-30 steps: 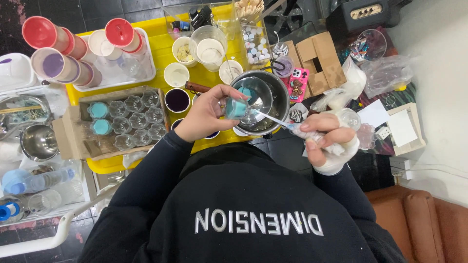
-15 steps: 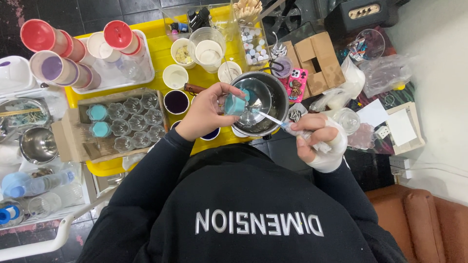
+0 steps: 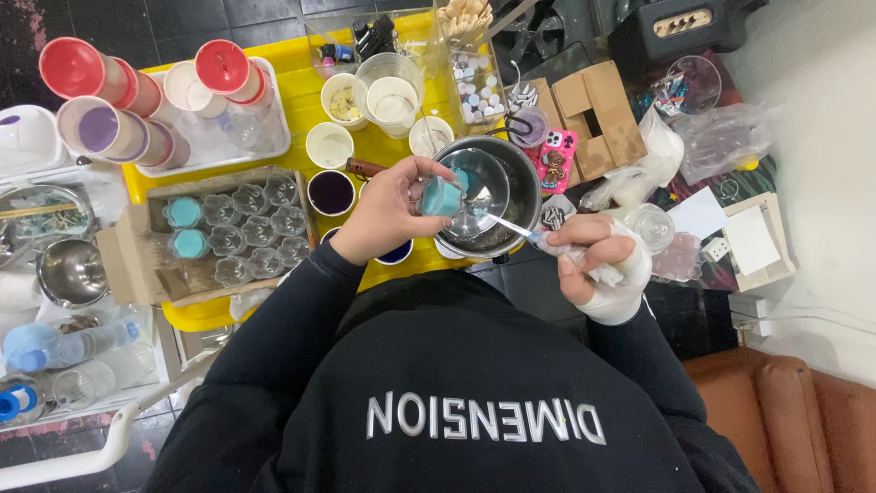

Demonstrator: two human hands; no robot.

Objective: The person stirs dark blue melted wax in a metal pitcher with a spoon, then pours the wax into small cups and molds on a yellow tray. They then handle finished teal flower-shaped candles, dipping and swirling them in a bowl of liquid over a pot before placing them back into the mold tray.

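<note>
Left hand grip: the left hand (image 3: 381, 212) is curled tight round a small teal cup (image 3: 442, 195). Thumb and fingers pinch its sides. The cup is tipped a little on its side.

Right hand grip: the right hand (image 3: 589, 260) is closed round a thin clear stick tool (image 3: 513, 226), maybe a dropper or small spoon. I cannot tell which. White wrap covers part of this hand.

Where the teal cup is: it is held up over the steel bowl (image 3: 522, 187), above the bowl's left side, not touching it.

Tool tip: it points from the right hand into the steel bowl, near the teal cup.

How to do it well: I think the cup should stay over the steel bowl, so drips land inside. The pinch should stay soft, since a small cup can squash. The tool should move slowly and go only to the cup's open mouth. A steady right hand will help stop spills.

Inside the steel bowl: a smaller shiny bowl (image 3: 484, 183) sits in it.

Left of the steel bowl: a cardboard tray (image 3: 128, 265) holds rows of clear little cups (image 3: 260, 233), and two teal filled cups (image 3: 185, 228).

Under the steel bowl: a yellow surface (image 3: 301, 91) carries it.

Behind the steel bowl: white paper cups (image 3: 392, 96) stand there, and a dark purple cup (image 3: 331, 192) is just left.

Right of the steel bowl: a pink phone case (image 3: 557, 155) lies beside a brown box (image 3: 598, 119).
</note>
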